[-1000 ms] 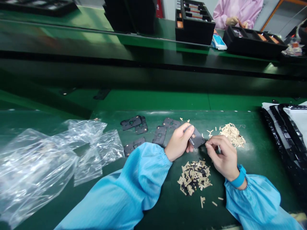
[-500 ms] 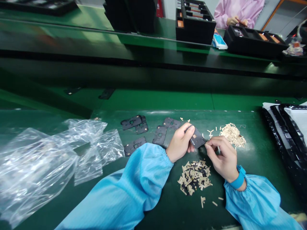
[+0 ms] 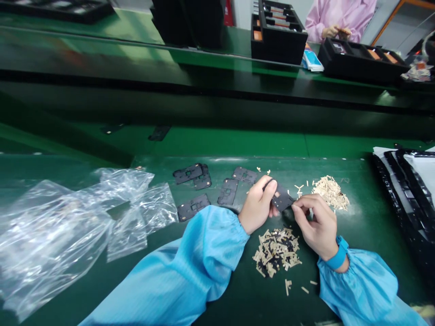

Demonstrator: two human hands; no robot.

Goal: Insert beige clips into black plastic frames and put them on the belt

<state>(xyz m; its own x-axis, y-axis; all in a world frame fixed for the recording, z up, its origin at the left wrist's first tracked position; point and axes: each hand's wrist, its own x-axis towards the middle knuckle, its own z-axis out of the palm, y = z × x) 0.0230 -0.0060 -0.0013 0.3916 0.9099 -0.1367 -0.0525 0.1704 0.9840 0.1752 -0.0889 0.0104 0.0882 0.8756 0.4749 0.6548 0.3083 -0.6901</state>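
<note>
My left hand (image 3: 257,202) is closed on a thin black plastic plate (image 3: 282,197), thumb on top, with a small tan patch on the plate's face. The plate is tilted above the table. My right hand (image 3: 316,222) pinches with thumb and index finger at the plate's right corner; whatever is between those fingertips is too small to make out. Below the hands lies a pile of tan and black strips (image 3: 277,251). A second pile of pale small pieces (image 3: 329,192) sits beyond my right hand. Several similar black plates, one of them here (image 3: 227,191), lie left of my left hand.
Clear plastic bags (image 3: 57,235) cover the table's left side. Black-edged packages (image 3: 404,203) stand at the right. A raised green shelf (image 3: 210,68) runs across the back, carrying black compartment boxes (image 3: 279,38). Behind it is a person in a pink sleeve (image 3: 316,20).
The view has shifted slightly. Both hands keep nearly the same hold at the plate. Across the shelf, the other person's hands have moved a little.
</note>
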